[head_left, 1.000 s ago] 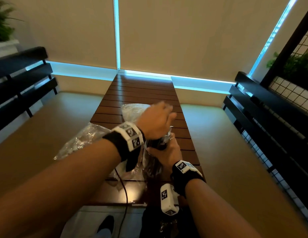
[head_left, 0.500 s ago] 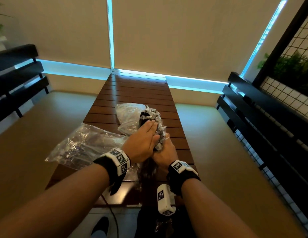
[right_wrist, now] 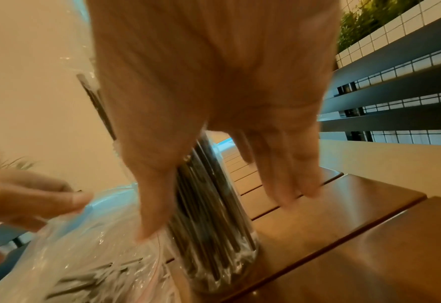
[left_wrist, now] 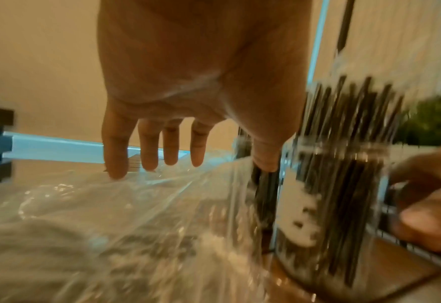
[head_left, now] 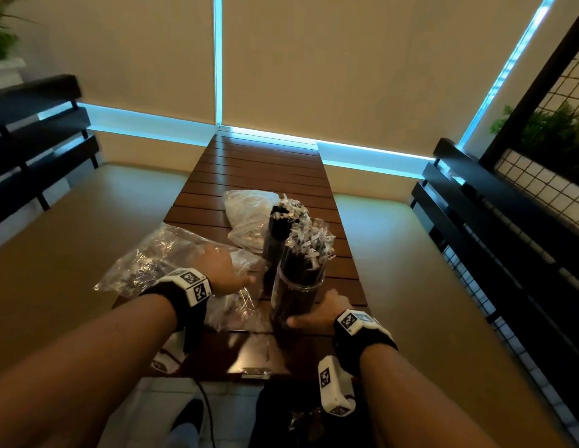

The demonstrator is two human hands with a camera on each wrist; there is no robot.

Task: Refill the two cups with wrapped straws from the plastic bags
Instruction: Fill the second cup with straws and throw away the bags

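Observation:
Two clear cups packed with black wrapped straws stand on the slatted wooden table point(head_left: 259, 166). My right hand point(head_left: 301, 318) grips the near cup point(head_left: 297, 295) low at its base, thumb on the left, fingers round the right side. The far cup point(head_left: 276, 240) stands just behind it, untouched. My left hand point(head_left: 246, 281) hovers with straight fingers over the large clear plastic bag point(head_left: 158, 257), left of the cups. The left wrist view shows my left hand point(left_wrist: 188, 164) open above the bag point(left_wrist: 110, 205) beside the cup point(left_wrist: 331, 205). In the right wrist view my right hand point(right_wrist: 214, 215) straddles that cup point(right_wrist: 209, 225).
A second, crumpled plastic bag point(head_left: 246, 215) lies behind the far cup. Loose straws show inside the large bag point(right_wrist: 84, 256). Dark slatted benches flank the table at left point(head_left: 39, 147) and right point(head_left: 508, 227). A wire grid with plants point(head_left: 556, 134) rises at the far right.
My left hand left the straw tops and dropped left toward the large bag. My right hand slid down to the cup's base. The straw tops now stand uncovered.

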